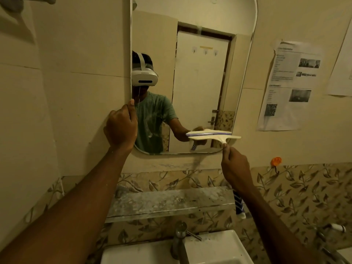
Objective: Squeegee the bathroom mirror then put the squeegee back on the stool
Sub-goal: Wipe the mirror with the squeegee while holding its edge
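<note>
- The squeegee was laid with its blade almost level against the low right part of the mirror. Its right end reached past the edge of the glass onto the wall.
- Because of this overhang, the blade could probably be lifted a little by the mirror's edge, and a wet stripe could be left near the lower corner.
- The handle was held low down, away from the blade. If the handle was wet, it could be turned in the fingers, and the pressure on the glass would then be lost.
- Water pushed down by the blade could be dropped onto the shelf and the sink below. This was judged a small risk.
- The stool was not seen in the view, so the way back to it could not be judged.
- The grip of the right hand was closed narrowly around the squeegee's handle, with the thumb pointed up toward the blade.
- The grip of the left hand was curled at the left edge of the mirror, with the thumb laid on that edge. The mirror seemed to be steadied by it, though how far the fingers went behind the glass could not be told.
</note>
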### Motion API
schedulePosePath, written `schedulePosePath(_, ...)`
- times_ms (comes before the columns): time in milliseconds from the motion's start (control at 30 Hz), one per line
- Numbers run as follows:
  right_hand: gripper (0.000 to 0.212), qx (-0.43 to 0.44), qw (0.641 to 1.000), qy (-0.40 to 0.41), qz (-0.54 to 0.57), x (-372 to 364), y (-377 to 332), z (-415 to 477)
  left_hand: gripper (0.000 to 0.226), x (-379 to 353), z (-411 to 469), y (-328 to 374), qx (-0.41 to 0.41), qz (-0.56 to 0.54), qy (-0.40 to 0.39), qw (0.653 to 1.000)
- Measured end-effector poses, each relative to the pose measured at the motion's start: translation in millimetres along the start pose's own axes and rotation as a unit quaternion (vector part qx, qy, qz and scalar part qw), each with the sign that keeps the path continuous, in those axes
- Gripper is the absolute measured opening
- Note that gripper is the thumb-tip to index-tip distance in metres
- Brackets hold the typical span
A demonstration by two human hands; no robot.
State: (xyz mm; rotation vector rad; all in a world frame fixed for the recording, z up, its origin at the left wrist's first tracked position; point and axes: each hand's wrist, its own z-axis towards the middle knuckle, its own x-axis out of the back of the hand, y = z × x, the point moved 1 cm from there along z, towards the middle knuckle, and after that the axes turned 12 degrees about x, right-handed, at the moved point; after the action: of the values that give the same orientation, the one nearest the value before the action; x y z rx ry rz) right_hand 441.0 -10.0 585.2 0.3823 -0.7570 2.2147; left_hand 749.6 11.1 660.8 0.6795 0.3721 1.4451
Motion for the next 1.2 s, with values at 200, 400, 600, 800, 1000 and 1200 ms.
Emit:
schedulePosePath(200,0.042,0.001,0.998,-0.057,-0.016,-21.8,19.8,-49.0,0.058,2.2,2.1,-0.4,-0.002,0.013,-0.018,1.0)
schedulePosePath(400,0.043,-0.023,1.0,-0.014,0.007,-11.5,10.7,-49.2,0.067,10.7,19.1,-6.6,-0.017,0.032,-0.09,0.995)
schedulePosePath(600,0.042,0.002,0.996,0.011,0.084,32.5,-38.2,36.8,0.07,24.2,52.8,14.4,0.015,0.015,-0.085,0.996)
schedulePosePath(800,0.049,0.028,0.992,0.044,0.116,84.7,-102.4,137.8,0.046,41.2,106.4,75.1,0.014,-0.098,-0.028,0.995)
schedulePosePath(1000,0.048,0.033,0.994,0.062,0.083,129.0,-154.6,221.3,0.032,43.8,157.1,123.7,0.028,-0.193,-0.066,0.978)
schedulePosePath(1200,0.029,0.084,0.995,0.048,-0.03,157.2,-193.4,279.7,0.029,35.7,172.9,131.8,0.029,-0.19,-0.083,0.978)
